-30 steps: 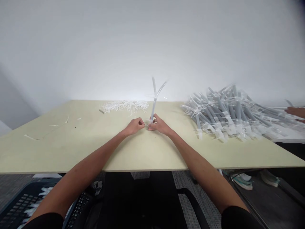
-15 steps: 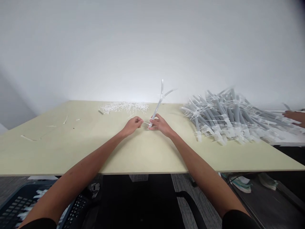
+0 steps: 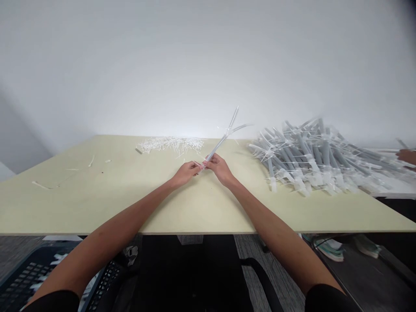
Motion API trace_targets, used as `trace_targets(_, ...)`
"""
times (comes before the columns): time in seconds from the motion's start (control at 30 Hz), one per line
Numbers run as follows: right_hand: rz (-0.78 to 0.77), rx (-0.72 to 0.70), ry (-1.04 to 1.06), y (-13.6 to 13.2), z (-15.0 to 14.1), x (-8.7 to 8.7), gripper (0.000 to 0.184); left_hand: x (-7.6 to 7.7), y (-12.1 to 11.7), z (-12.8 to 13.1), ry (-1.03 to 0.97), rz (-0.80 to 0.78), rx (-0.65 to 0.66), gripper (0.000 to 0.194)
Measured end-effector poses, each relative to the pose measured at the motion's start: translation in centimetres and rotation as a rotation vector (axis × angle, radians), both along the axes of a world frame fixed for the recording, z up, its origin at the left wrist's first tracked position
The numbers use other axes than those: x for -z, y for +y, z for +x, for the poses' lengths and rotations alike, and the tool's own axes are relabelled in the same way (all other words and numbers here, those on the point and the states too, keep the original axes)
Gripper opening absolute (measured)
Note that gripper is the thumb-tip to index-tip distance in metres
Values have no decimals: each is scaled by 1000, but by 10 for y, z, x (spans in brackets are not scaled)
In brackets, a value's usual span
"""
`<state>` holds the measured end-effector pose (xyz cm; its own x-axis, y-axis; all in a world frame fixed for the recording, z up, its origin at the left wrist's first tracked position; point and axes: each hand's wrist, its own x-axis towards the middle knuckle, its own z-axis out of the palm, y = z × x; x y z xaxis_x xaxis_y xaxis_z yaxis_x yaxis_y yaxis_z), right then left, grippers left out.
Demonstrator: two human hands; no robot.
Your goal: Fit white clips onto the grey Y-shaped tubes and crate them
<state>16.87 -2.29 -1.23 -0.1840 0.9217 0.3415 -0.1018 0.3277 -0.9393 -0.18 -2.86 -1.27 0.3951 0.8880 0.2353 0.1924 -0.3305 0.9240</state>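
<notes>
My right hand (image 3: 218, 167) is closed around the lower end of a clear, forked plastic tube (image 3: 218, 145). The tube leans up and to the right, and its two thin branches spread above the table. My left hand (image 3: 187, 172) is pinched close against that same lower end, its fingertips touching or nearly touching the right hand's. A thin white cable tie (image 3: 196, 164) shows at the left fingertips. The fingers cover most of the joint at the tube's foot.
A loose heap of white cable ties (image 3: 172, 144) lies at the table's back. To the right is a large pile of grey and clear tube assemblies (image 3: 312, 156). Another person's hand (image 3: 406, 156) is at the far right. A dark basket (image 3: 22, 273) stands below left.
My left hand has moved right, up to the tube's lower end. The tube has tilted further to the right in my right hand.
</notes>
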Motion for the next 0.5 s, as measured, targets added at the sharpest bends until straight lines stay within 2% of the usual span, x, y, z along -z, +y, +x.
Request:
trace_targets(0.2,-1,-31,69,-2,-1,1,28,3,2,0,4,-9,-27,40)
trace_targets(0.33,3,-4,83,-3,-4,-1,30,3,1,1,-12,19,-48,39)
trace_targets(0.5,-29,19,120,-6,-8,-3,33,2,4,1,-136,29,-113,33)
